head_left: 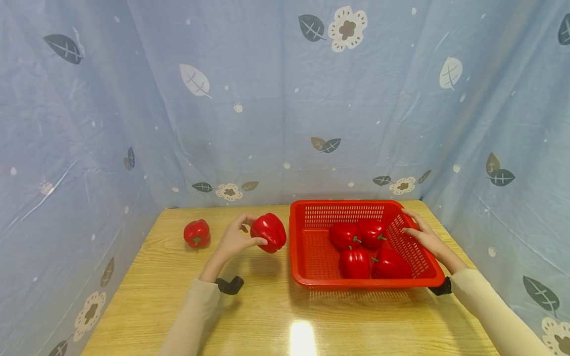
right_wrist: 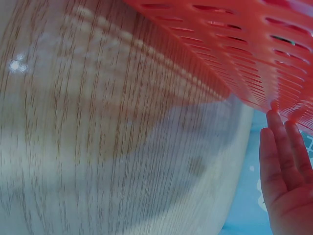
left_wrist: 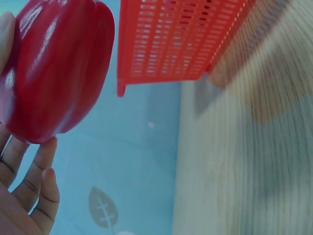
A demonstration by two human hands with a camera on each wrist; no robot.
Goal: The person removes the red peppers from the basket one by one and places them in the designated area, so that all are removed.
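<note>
A glossy red bell pepper is held up over the table by my left hand, just left of the basket. Thumb and fingers grip its left side, and the pepper fills the upper left of the left wrist view. My right hand holds the right rim of a red plastic basket, thumb over the inner side. In the right wrist view, several fingers lie along the outside of the slotted wall. Inside the basket lie several red peppers with green stems.
Another red pepper sits on the wooden table, left of my left hand. A blue curtain with leaf and flower prints surrounds the table at the back and both sides.
</note>
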